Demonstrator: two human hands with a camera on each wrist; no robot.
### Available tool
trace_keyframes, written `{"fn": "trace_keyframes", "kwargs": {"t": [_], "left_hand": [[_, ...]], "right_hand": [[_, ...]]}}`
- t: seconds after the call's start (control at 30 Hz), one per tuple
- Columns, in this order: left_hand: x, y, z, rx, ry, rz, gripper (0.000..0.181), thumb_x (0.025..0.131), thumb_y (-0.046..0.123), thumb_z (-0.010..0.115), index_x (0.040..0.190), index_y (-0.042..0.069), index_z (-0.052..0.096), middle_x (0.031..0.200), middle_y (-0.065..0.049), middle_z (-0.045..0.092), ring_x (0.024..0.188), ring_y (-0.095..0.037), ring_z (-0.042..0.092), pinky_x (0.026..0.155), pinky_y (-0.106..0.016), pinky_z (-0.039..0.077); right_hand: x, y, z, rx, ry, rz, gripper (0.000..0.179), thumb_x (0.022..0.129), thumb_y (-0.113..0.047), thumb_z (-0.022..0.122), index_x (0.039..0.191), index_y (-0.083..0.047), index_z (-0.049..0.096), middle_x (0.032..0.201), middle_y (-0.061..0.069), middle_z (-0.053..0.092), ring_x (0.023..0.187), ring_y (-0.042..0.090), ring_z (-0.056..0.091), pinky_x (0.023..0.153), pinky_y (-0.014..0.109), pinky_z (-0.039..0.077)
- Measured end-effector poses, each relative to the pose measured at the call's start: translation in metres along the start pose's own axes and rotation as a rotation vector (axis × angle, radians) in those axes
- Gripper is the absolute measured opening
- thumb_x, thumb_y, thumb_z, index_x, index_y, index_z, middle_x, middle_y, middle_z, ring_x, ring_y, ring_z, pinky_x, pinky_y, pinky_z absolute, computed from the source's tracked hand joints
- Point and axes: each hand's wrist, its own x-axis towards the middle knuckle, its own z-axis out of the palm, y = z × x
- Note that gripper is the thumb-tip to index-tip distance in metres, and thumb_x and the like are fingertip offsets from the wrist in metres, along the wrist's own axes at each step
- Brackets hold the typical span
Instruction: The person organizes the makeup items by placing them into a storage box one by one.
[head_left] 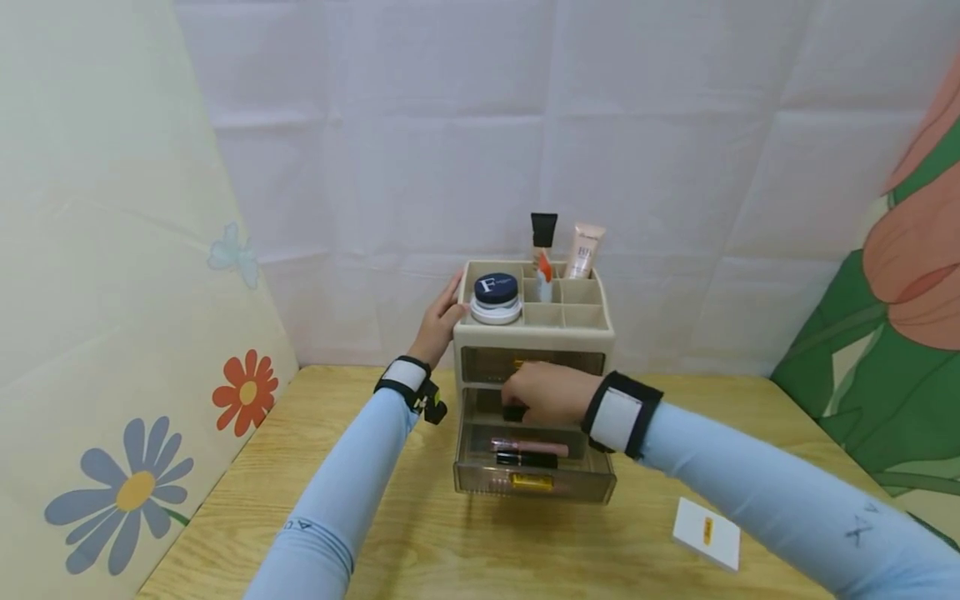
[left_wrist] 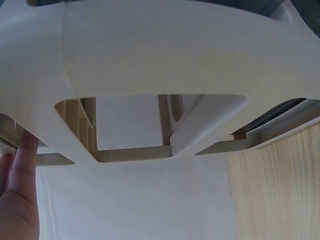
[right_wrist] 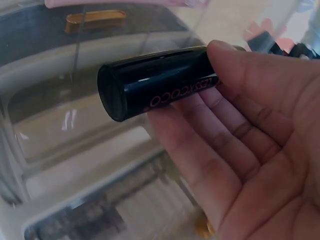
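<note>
A cream cosmetics organizer (head_left: 536,337) with smoky clear drawers stands on the table. Its bottom drawer (head_left: 480,477) is pulled out, with a pink tube (head_left: 547,448) and a black tube (head_left: 527,460) lying inside. My right hand (head_left: 553,393) pinches a black lipstick (right_wrist: 155,82) between thumb and fingers above that drawer, in front of the upper ones. Lettering runs along the lipstick's side in the right wrist view. With its fingers against the organizer's left side, my left hand (head_left: 437,325) touches near the top edge; the left wrist view shows only part of it.
On the organizer's top sit a dark blue-lidded jar (head_left: 496,288) on a white round case (head_left: 496,312), a black-capped tube (head_left: 543,230), a pale pink tube (head_left: 586,250) and a small red-tipped bottle (head_left: 544,283). A white square box (head_left: 707,533) lies on the wooden table (head_left: 405,533) at right.
</note>
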Motion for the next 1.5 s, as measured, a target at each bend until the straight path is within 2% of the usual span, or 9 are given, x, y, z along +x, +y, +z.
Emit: {"fn": "trace_keyframes", "kwargs": {"t": [0.17, 0.37, 0.57, 0.9, 1.23, 1.4, 1.5], "left_hand": [[0.0, 0.0, 0.001, -0.002, 0.003, -0.005, 0.062, 0.099, 0.01, 0.043, 0.156, 0.023, 0.024, 0.146, -0.021, 0.041, 0.122, -0.031, 0.048, 0.094, -0.046, 0.045], [-0.001, 0.0, 0.002, 0.003, 0.0, -0.001, 0.063, 0.098, 0.01, 0.043, 0.156, 0.023, 0.023, 0.145, -0.021, 0.042, 0.122, -0.031, 0.049, 0.093, -0.044, 0.046], [0.0, 0.001, 0.004, 0.007, 0.006, -0.002, 0.062, 0.098, 0.011, 0.044, 0.156, 0.023, 0.024, 0.147, -0.02, 0.041, 0.125, -0.031, 0.046, 0.097, -0.048, 0.043], [0.001, -0.001, 0.001, 0.012, 0.009, -0.006, 0.062, 0.098, 0.012, 0.044, 0.156, 0.023, 0.024, 0.147, -0.019, 0.041, 0.125, -0.031, 0.046, 0.098, -0.049, 0.043], [-0.001, -0.001, 0.0, 0.019, -0.004, 0.005, 0.062, 0.099, 0.012, 0.043, 0.156, 0.023, 0.023, 0.148, -0.019, 0.04, 0.124, -0.031, 0.047, 0.095, -0.046, 0.045], [-0.002, 0.0, 0.0, 0.023, 0.0, 0.005, 0.062, 0.099, 0.012, 0.043, 0.156, 0.021, 0.021, 0.148, -0.019, 0.039, 0.125, -0.031, 0.047, 0.096, -0.047, 0.045], [-0.002, 0.001, 0.0, 0.02, -0.002, 0.005, 0.062, 0.099, 0.012, 0.043, 0.157, 0.021, 0.021, 0.149, -0.019, 0.038, 0.126, -0.031, 0.046, 0.097, -0.047, 0.044]], "right_hand": [[0.007, -0.002, 0.01, -0.034, -0.027, 0.005, 0.015, 0.077, 0.004, 0.072, 0.085, -0.009, 0.071, 0.074, -0.003, 0.063, 0.065, 0.011, 0.055, 0.061, 0.032, 0.048], [0.009, -0.003, 0.019, -0.057, -0.045, 0.015, 0.017, 0.077, 0.004, 0.072, 0.089, -0.007, 0.071, 0.084, 0.0, 0.064, 0.078, 0.018, 0.06, 0.07, 0.035, 0.05], [0.014, 0.0, 0.028, -0.079, -0.053, -0.005, 0.017, 0.073, 0.006, 0.07, 0.073, -0.01, 0.064, 0.07, -0.005, 0.056, 0.062, 0.012, 0.049, 0.056, 0.031, 0.041], [0.021, 0.003, 0.036, -0.115, -0.034, -0.022, 0.021, 0.071, 0.007, 0.071, 0.066, -0.012, 0.062, 0.065, -0.007, 0.055, 0.058, 0.01, 0.047, 0.053, 0.03, 0.04], [0.023, 0.002, 0.037, -0.101, -0.051, 0.002, 0.02, 0.073, 0.006, 0.072, 0.07, -0.012, 0.063, 0.066, -0.007, 0.056, 0.058, 0.01, 0.048, 0.054, 0.029, 0.041], [0.022, 0.003, 0.036, -0.098, -0.05, -0.013, 0.02, 0.073, 0.006, 0.071, 0.07, -0.012, 0.063, 0.066, -0.006, 0.054, 0.059, 0.01, 0.046, 0.054, 0.03, 0.039], [0.02, 0.001, 0.031, -0.098, -0.045, -0.017, 0.017, 0.074, 0.006, 0.071, 0.074, -0.01, 0.066, 0.069, -0.004, 0.057, 0.062, 0.012, 0.05, 0.057, 0.031, 0.043]]}}
